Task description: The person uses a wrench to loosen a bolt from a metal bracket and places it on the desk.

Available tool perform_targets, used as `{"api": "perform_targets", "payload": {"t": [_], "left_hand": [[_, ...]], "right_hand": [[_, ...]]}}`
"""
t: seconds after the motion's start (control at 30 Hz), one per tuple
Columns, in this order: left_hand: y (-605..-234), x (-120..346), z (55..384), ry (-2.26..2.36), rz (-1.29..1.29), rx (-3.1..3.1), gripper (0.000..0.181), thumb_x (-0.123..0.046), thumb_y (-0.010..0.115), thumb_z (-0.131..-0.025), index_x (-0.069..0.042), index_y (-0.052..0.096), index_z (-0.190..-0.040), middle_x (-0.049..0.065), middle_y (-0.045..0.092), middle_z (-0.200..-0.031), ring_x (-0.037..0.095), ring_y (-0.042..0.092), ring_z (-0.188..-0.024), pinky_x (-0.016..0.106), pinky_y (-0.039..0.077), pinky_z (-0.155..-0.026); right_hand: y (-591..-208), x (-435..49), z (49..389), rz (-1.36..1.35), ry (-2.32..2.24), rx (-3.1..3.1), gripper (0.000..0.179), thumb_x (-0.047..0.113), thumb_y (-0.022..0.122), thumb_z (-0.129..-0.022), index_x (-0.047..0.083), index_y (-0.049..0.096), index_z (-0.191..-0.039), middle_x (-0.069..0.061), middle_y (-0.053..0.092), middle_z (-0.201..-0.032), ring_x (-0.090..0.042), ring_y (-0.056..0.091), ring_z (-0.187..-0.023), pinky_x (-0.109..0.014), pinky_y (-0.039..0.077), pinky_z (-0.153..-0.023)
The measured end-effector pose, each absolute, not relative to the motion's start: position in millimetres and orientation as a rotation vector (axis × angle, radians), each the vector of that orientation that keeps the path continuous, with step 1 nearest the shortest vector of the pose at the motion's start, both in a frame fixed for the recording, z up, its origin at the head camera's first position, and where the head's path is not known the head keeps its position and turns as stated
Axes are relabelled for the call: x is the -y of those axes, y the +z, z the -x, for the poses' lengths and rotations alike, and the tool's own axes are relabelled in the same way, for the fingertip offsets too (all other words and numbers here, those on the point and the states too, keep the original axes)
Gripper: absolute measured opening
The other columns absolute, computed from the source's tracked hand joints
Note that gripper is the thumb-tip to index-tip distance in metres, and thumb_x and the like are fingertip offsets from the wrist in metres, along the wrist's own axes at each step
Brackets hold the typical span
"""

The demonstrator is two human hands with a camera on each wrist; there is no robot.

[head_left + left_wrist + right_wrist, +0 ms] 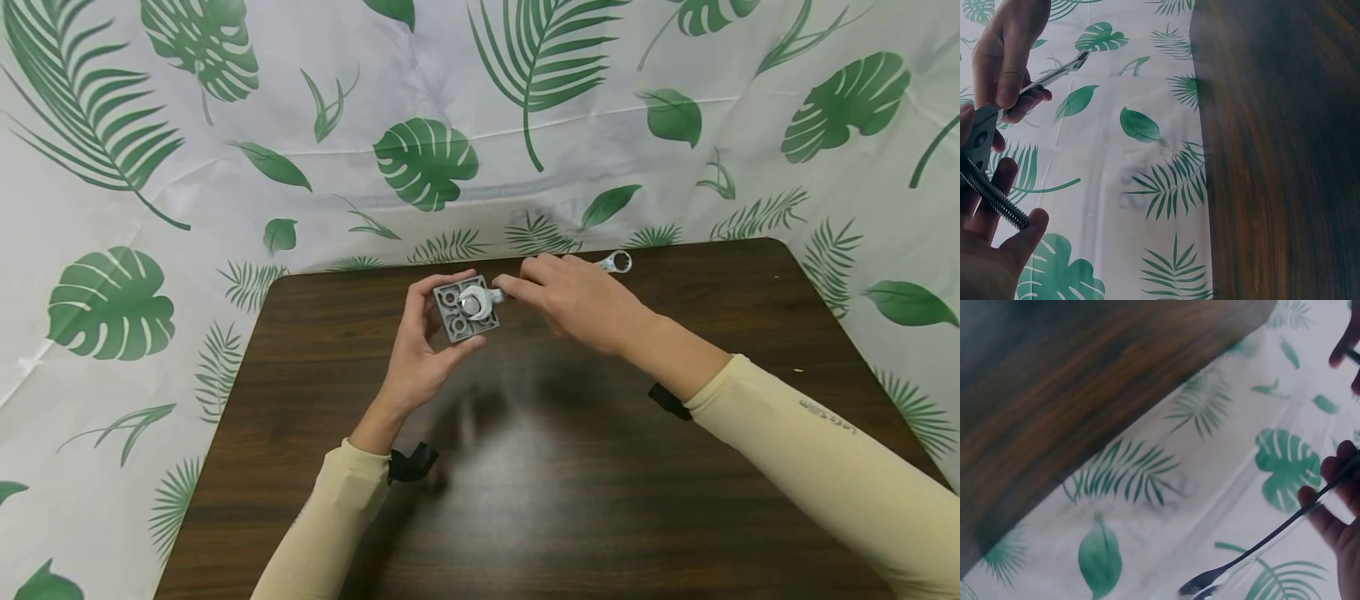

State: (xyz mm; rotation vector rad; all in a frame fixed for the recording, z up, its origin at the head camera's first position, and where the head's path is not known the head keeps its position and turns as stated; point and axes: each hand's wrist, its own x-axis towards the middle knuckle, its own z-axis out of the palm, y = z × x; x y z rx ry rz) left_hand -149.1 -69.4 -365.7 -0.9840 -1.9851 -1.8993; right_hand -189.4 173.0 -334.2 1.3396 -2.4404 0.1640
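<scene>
My left hand (416,367) holds a square grey metal block (452,323) by its edges, with its hollowed face and round holes turned up toward the head view. A bolt head (471,305) sits on that face, inside the open end of a combination wrench (487,300). In the left wrist view the threaded bolt shank (999,195) sticks out from the block's other side, past the left fingers. My right hand (581,302) grips the wrench along its shaft, and the ring end shows beyond the knuckles. The right wrist view has the wrench shaft (1266,540) across the right fingers.
Both hands are raised above the far part of a dark wood-grain table (525,500). Behind it hangs a white cloth (330,200) with green leaf prints. Black straps (412,462) are on both wrists.
</scene>
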Motion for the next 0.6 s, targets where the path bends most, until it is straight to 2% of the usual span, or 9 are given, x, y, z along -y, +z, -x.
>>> {"api": "perform_targets", "payload": {"t": [0.27, 0.43, 0.6], "left_hand": [[-365.6, 72.0, 149.7, -1.918, 1.044, 2.018, 0.072, 0.021, 0.071, -0.076, 0.01, 0.032, -0.135, 0.021, 0.048, -0.143, 0.036, 0.052, -0.12, 0.035, 0.046, -0.091], [-364.3, 72.8, 149.6, -1.926, 1.048, 2.021, 0.072, 0.022, 0.071, -0.076, 0.01, 0.032, -0.135, 0.022, 0.047, -0.142, 0.035, 0.054, -0.117, 0.034, 0.047, -0.09], [-362.9, 73.0, 149.4, -1.921, 1.054, 2.029, 0.073, 0.021, 0.072, -0.075, 0.01, 0.032, -0.136, 0.022, 0.047, -0.142, 0.031, 0.055, -0.115, 0.035, 0.047, -0.09]], "right_hand": [[-324.8, -178.5, 209.1, -1.499, 0.067, 2.275, 0.057, -0.01, 0.066, -0.084, 0.013, 0.055, -0.135, -0.011, 0.056, -0.102, -0.03, 0.052, -0.09, -0.043, 0.046, -0.074], [-316.6, -176.3, 221.4, -1.572, -0.023, 2.123, 0.046, -0.006, 0.06, -0.089, 0.011, 0.056, -0.132, -0.013, 0.056, -0.101, -0.032, 0.052, -0.092, -0.046, 0.045, -0.081], [-312.8, -175.3, 225.0, -1.591, -0.052, 2.098, 0.044, -0.006, 0.062, -0.089, 0.012, 0.056, -0.129, -0.012, 0.056, -0.101, -0.031, 0.052, -0.093, -0.045, 0.045, -0.085]]}}
